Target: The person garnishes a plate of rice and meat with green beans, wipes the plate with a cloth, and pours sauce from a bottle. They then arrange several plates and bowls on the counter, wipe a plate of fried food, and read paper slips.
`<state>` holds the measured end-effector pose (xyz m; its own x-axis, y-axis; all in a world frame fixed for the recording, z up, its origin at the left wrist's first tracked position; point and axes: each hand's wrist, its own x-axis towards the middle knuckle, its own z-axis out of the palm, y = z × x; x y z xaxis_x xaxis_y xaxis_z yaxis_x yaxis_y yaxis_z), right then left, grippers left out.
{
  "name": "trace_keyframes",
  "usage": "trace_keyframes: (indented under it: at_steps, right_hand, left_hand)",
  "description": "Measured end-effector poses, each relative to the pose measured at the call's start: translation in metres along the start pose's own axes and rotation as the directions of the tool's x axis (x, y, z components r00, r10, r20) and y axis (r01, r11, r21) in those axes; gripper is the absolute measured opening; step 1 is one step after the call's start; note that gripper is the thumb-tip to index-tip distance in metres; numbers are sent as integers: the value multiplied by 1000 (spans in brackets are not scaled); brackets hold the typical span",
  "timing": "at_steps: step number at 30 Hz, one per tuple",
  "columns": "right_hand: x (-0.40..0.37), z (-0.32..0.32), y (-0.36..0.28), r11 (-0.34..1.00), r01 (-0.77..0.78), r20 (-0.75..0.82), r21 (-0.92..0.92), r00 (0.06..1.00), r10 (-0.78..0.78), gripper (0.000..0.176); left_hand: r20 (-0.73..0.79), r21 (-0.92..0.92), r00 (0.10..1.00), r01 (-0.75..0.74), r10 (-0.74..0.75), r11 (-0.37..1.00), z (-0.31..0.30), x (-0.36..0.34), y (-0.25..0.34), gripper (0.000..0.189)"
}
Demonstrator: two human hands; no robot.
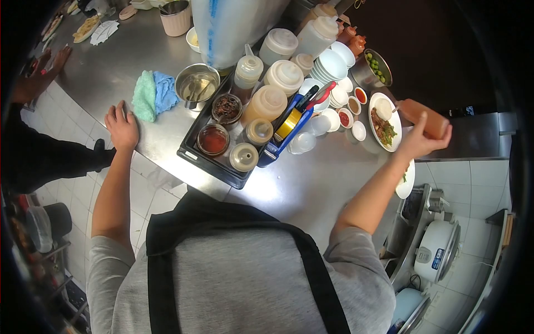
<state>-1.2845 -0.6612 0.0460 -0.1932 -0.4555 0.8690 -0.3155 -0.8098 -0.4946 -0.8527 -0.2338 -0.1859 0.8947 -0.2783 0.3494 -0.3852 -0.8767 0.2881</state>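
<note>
My left hand (121,127) lies on the front edge of the steel counter (83,78), fingers spread and nothing in them. Just beyond it are a crumpled green cloth (144,99) and a blue cloth (166,92). On the far right, my right hand (418,142) is wrapped round a squeeze bottle (424,116) of orange-brown sauce. The bottle is tilted, its nozzle pointing left over the edge of an oval white plate (397,131). On that plate are a mound of rice (383,108), brown chopped food and greens. A second white plate (408,183) is partly hidden behind my right forearm.
A black tray (191,151) of sauce jars and bottles stands mid-counter, beside a blue tape dispenser (272,153). Small sauce cups (359,131), stacked bowls (332,62) and a pot of green fruit (364,75) sit beyond. Another person's hand (54,65) rests at left.
</note>
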Motion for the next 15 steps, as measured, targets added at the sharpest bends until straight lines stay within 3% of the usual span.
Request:
trace_keyframes:
  at_steps: [1, 2, 3, 4, 7, 15]
  right_hand:
    - [-19, 6, 23, 992, 114, -62, -61, 991, -117, 63]
    - [-50, 7, 109, 889, 191, 95, -416, 982, -166, 61]
    - [-80, 8, 115, 932, -167, 407, -320, 865, 294, 59]
    - [-103, 11, 103, 974, -75, 405, -213, 901, 158, 59]
    - [-111, 15, 91, 956, -257, 381, -143, 877, 293, 60]
    - [-95, 24, 88, 951, -225, 381, -210, 877, 292, 56]
  left_hand:
    - [2, -2, 1000, 2, -2, 1000, -1, 0, 0, 43]
    - [1, -4, 1000, -7, 7, 1000, 0, -2, -2, 43]
    - [0, -6, 1000, -16, 16, 1000, 2, -5, -4, 43]
    - [-17, -11, 1000, -24, 24, 1000, 3, 1, -4, 43]
    - [-8, -26, 1000, -15, 15, 1000, 0, 0, -1, 43]
    - [-6, 1, 1000, 19, -19, 1000, 0, 0, 1, 43]
